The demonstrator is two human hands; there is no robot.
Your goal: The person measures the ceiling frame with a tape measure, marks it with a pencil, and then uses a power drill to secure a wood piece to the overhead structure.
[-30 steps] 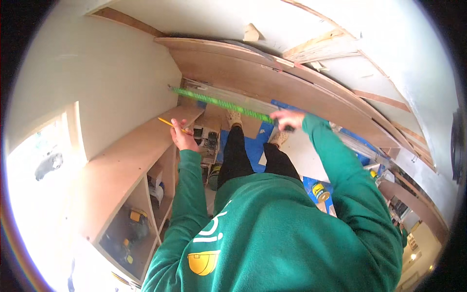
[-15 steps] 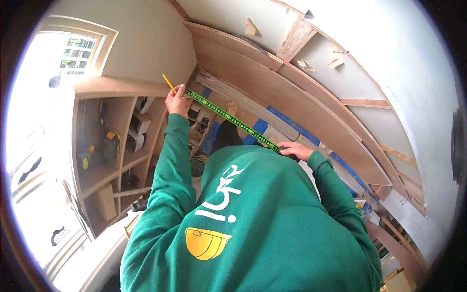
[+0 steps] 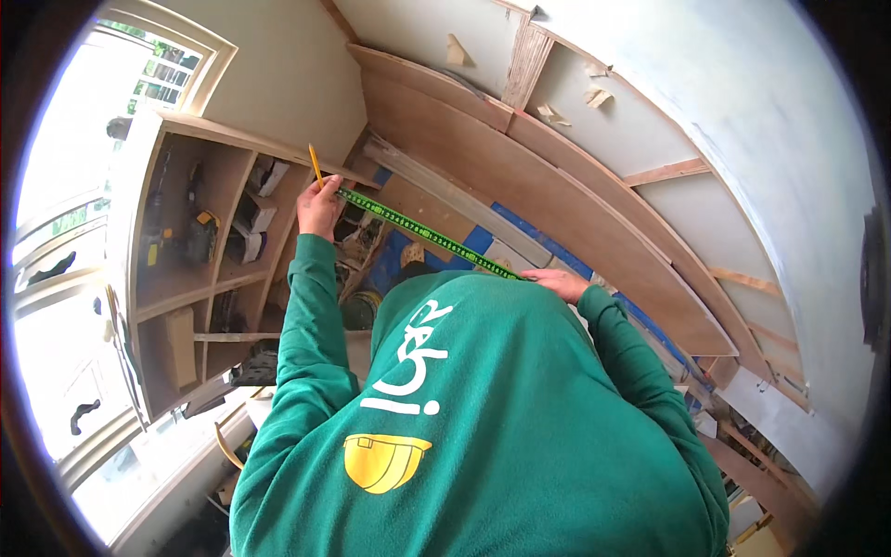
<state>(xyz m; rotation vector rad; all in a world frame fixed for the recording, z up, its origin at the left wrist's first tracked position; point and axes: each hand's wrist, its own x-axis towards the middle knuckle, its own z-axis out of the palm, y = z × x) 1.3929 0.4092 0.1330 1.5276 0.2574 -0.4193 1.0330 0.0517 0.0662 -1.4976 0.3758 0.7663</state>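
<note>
**Green tape stretched between two hands, now swung up toward the shelf unit**

Item 1. Green measuring tape [image 3: 422, 230]: pulled out taut in a straight line between both hands, running from upper left down to lower right above the person's green sweatshirt [image 3: 483, 436]. A second ago the tape lay nearly level across a plywood panel; it now slants, its far end lifted beside the top corner of the shelving. Judged: the measure has been carried to a new span, and the reading is being set up rather than taken.

Item 2. Left hand [image 3: 320, 206]: raised, fingers curled closed about the tape's far end, with a yellow pencil [image 3: 316, 167] pinched in the same grip and pointing upward. The hand has climbed from low beside the shelf edge to near its upper corner.

Item 3. Right hand [image 3: 555, 283]: lies low against the chest, fingers bent over the tape's near end. Whether a tape case sits under the palm cannot be told.

Item 4. Wooden shelf unit [image 3: 186, 269]: open compartments at the left holding tools and boxes, beside a bright window [image 3: 65, 186].

Item 5. Long curved plywood panel [image 3: 557, 186]: runs along the white wall [image 3: 742, 102] behind the tape. Blue sheeting [image 3: 520, 227] shows on the floor below.

Item 6. View: has turned leftward, bringing more shelving and window into frame.
</note>
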